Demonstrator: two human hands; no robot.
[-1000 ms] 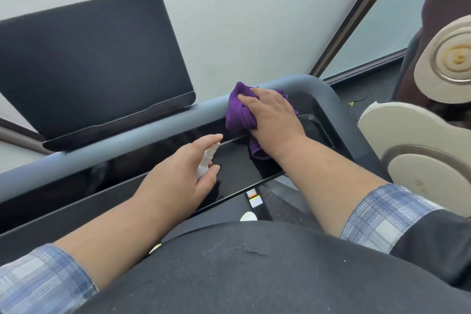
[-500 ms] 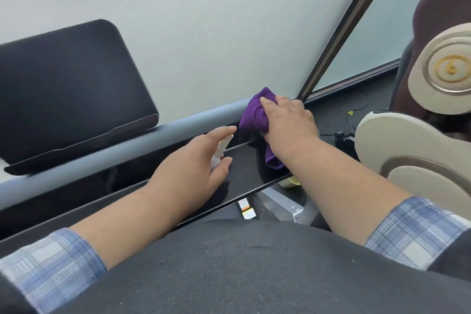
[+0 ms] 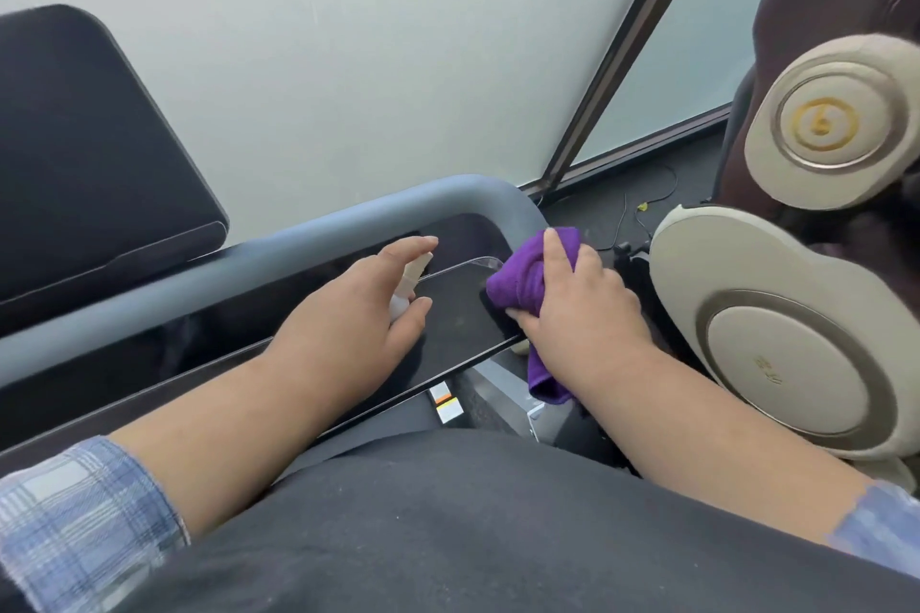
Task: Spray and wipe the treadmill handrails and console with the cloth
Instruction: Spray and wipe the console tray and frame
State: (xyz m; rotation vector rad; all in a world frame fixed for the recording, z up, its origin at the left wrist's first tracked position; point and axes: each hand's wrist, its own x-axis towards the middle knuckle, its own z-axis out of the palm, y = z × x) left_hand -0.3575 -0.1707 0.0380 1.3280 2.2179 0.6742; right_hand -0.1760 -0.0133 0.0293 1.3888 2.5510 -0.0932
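Observation:
The grey handrail (image 3: 318, 234) runs from lower left to a rounded corner at centre right, with the glossy black console panel (image 3: 458, 319) just below it. My right hand (image 3: 577, 309) grips a purple cloth (image 3: 522, 279) and presses it on the panel's right end, beside the rail's corner; a tail of cloth hangs off the edge. My left hand (image 3: 358, 314) holds a small white spray bottle (image 3: 410, 284) over the panel, index finger lying on its top. Most of the bottle is hidden in the palm.
A black screen (image 3: 84, 164) stands tilted behind the rail at left. A brown and beige massage chair (image 3: 776, 314) fills the right side, close to my right arm. Cables (image 3: 642, 204) lie on the dark floor by the frosted glass wall.
My right hand has carried the cloth from the top of the rail down to the right end of the console panel. The left hand with the bottle has barely moved. My view has swung right.

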